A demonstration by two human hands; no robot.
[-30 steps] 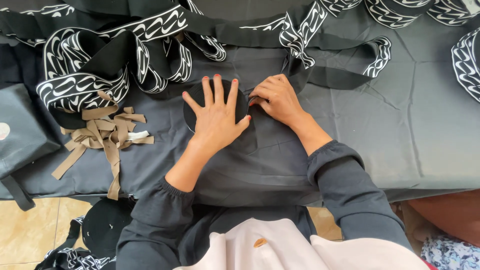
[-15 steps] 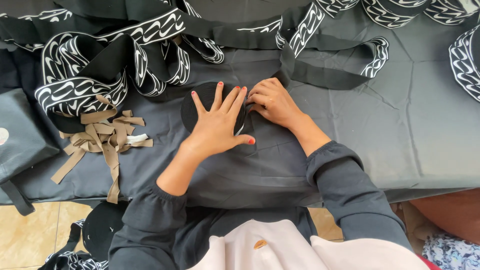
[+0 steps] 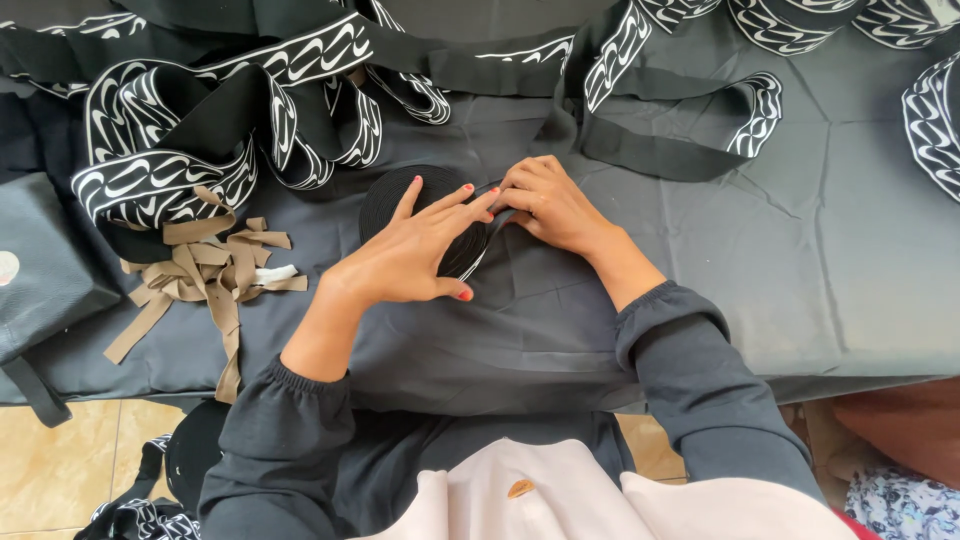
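Left hand (image 3: pixel 415 255) lay flat, fingers spread, on the flat-lying tape roll (image 3: pixel 400 205); right hand (image 3: pixel 545 205) pinched its loose end, trailing right.

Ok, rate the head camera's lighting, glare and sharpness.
Head view: soft, even daylight, with no hard glare on the dark cloth; only faint shadows under the left hand and right hand; both are sharp, as is the patterned strap, whose straight lines bow slightly near the edges.
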